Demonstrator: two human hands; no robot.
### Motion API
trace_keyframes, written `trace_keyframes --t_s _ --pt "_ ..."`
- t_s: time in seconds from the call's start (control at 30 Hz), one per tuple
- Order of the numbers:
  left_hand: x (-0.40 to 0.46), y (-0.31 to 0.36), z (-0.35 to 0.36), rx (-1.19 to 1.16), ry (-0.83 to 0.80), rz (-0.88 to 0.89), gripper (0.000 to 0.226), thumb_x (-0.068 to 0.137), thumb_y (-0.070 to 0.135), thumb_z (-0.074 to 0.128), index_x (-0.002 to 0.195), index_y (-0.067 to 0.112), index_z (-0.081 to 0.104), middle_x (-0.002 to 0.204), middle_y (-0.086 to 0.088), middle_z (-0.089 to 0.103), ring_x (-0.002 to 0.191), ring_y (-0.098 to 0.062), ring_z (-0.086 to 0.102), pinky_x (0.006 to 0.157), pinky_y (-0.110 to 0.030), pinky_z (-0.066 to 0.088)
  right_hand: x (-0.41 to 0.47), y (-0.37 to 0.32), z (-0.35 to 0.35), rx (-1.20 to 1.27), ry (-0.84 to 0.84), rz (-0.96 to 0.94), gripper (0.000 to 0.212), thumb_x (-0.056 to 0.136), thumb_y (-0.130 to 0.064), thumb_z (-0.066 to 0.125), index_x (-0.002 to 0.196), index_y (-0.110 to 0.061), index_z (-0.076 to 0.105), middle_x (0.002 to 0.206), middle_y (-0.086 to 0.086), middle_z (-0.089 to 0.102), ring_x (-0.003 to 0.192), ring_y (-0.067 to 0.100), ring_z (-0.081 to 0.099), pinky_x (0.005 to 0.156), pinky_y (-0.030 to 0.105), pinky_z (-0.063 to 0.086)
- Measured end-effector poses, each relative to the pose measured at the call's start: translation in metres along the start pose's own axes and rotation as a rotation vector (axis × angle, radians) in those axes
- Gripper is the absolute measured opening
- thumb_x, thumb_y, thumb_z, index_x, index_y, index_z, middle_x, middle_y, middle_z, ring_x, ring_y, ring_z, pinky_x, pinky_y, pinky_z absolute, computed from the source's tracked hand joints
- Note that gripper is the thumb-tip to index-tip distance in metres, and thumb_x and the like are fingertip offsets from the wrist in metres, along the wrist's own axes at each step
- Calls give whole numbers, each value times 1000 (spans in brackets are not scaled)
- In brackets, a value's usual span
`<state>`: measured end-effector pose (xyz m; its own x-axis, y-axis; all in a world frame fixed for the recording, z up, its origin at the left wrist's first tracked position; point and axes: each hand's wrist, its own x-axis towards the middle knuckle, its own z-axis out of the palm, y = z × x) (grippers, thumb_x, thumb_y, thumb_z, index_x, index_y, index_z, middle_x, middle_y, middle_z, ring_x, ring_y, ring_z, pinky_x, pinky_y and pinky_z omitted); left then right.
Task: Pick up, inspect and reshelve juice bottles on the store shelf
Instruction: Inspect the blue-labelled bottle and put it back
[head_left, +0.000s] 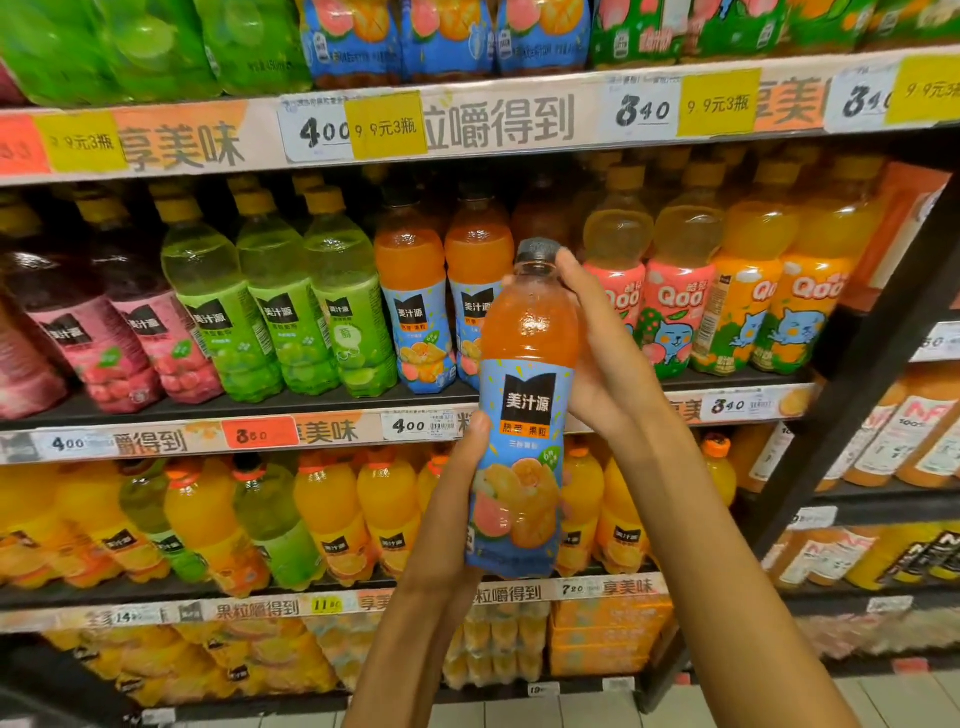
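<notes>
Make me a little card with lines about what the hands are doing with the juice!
held thing: orange juice bottle with blue label and grey cap, upright, in front of the shelves
left hand: grips the bottle's lower half
right hand: holds the upper part, fingers near the cap
matching bottles: on the middle shelf, behind
neighbours: green-label bottles on their left

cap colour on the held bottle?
Dark grey cap on the held bottle; head view, the only one, shows it clearly.
</notes>
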<state>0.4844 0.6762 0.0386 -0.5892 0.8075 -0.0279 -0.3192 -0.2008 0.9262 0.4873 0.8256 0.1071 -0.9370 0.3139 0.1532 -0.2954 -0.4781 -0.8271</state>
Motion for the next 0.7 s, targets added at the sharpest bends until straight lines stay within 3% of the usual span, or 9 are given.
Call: trace_keyframes --t_s 0.17,0.27,0.33,0.4,0.43,0.47,0.57,0.63,0.7 --pt "2 -3 3 -59 -21 -41 60 78 65 48 99 14 73 83 -13 71 69 -25 69 63 -32 56 1 1 3 119 -76 58 37 86 -40 54 79 -9 73 83 10 71 73 23 70 66 33 58" --pt "3 2 3 31 89 -24 65 80 65 47 118 15 65 106 -11 72 95 -24 69 77 -29 56 -1 -2 1 -3 -36 -11 32 86 -38 59 79 -10 72 81 10 71 72 23 70 64 31 57" --pt "4 4 5 92 134 -1 65 72 66 44 108 20 71 110 -13 70 104 -28 66 88 -35 55 -2 -3 -1 -149 17 -72 27 86 -38 63 79 -14 74 84 9 72 78 23 70 70 33 57" --pt "4 6 11 184 197 4 69 62 75 46 85 15 70 102 -24 67 94 -39 63 93 -50 48 -3 -2 0 -207 59 -87 25 87 -39 64 76 -20 76 84 7 73 82 21 71 75 33 57" --pt "4 4 12 199 216 1 74 59 78 46 84 10 62 97 -24 62 86 -37 59 90 -52 46 -3 -2 -1 -216 71 -80 26 87 -40 64 75 -21 77 84 6 74 83 19 71 75 32 57" --pt "4 3 13 193 216 0 74 58 78 46 86 11 59 94 -21 59 82 -32 55 84 -48 46 -3 -2 -1 -214 77 -66 26 87 -41 64 76 -21 77 85 5 74 83 18 71 75 31 57" --pt "3 0 7 -4 144 -38 61 71 67 45 90 15 73 85 -12 70 71 -23 66 71 -34 55 -7 -1 -6 -85 61 -14 26 89 -40 62 83 -19 78 90 6 74 87 16 71 78 30 57" --pt "-1 -1 4 -133 65 -70 59 79 61 45 99 13 73 82 -12 71 66 -21 67 67 -33 56 -11 4 -10 38 42 2 27 90 -38 59 85 -19 77 89 5 73 85 16 70 80 32 57" --pt "-3 -6 4 -175 2 -115 60 83 59 44 97 8 74 78 -14 70 61 -23 67 63 -34 56 -15 11 -13 164 23 47 36 84 -43 59 89 -12 75 90 10 73 83 21 71 78 36 58"
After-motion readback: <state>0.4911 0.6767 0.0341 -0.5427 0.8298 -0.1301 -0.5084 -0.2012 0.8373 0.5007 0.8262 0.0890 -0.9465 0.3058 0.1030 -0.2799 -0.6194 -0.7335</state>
